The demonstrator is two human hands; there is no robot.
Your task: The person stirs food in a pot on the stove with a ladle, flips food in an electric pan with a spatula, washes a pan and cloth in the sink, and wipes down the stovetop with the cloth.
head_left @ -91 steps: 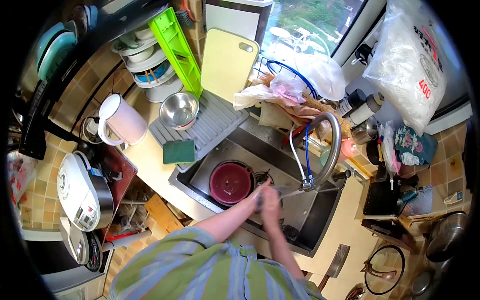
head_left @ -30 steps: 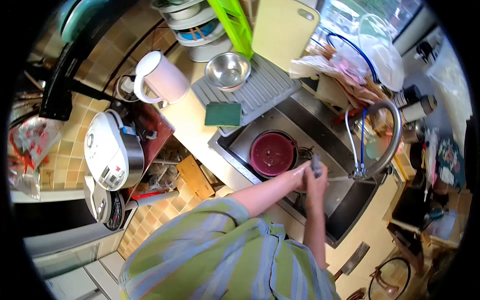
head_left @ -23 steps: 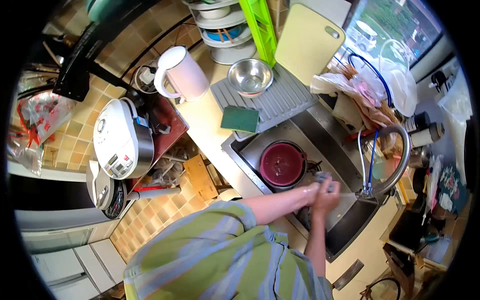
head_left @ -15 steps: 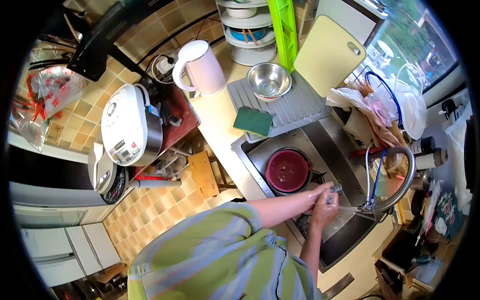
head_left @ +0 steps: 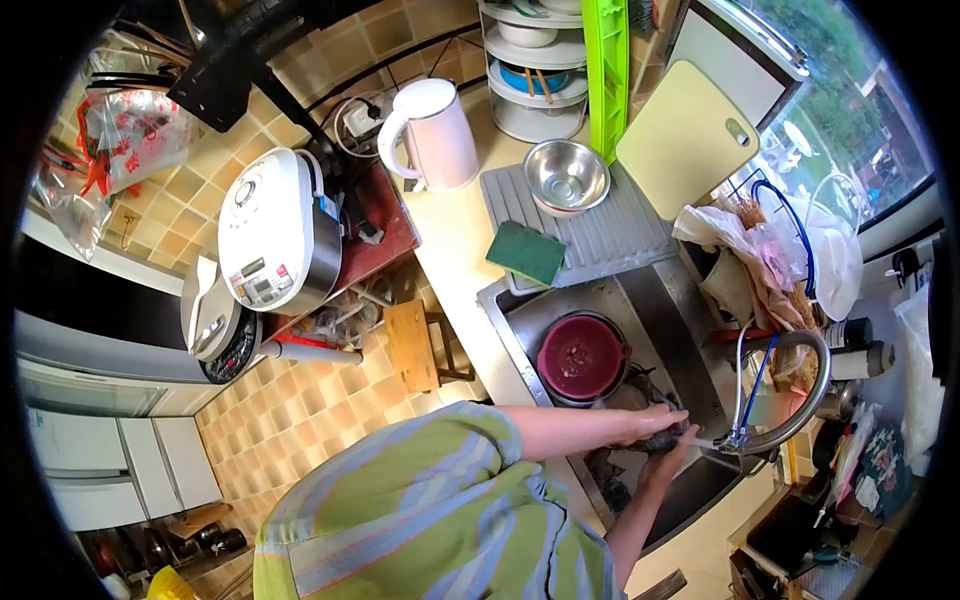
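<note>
Over the sink (head_left: pixel 712 385), my left hand (head_left: pixel 655 423) and my right hand (head_left: pixel 668 462) are close together at the tap's outlet. Between them is a dark grey, wet-looking thing (head_left: pixel 662 440), too unclear to name. My left hand's fingers are closed round its upper side. My right hand's fingers are curled against it from below. A thin stream of water from the curved tap (head_left: pixel 822 365) reaches my hands. Beside my left wrist stands a maroon colander (head_left: pixel 580 355) with small bits in it, set in a metal bowl. Other dark things in the basin are partly hidden by my arms.
On the grey drainboard (head_left: pixel 640 235) are a steel bowl (head_left: pixel 566 176) and a green scouring pad (head_left: pixel 526 252). A yellow-green cutting board (head_left: pixel 688 140) leans behind. Left of these stand a white kettle (head_left: pixel 435 135) and a rice cooker (head_left: pixel 275 230). Bags and bottles crowd the window side.
My hands have moved slightly down and right, from rubbing close together to having the dark thing between them. The camera view has shifted a little.
</note>
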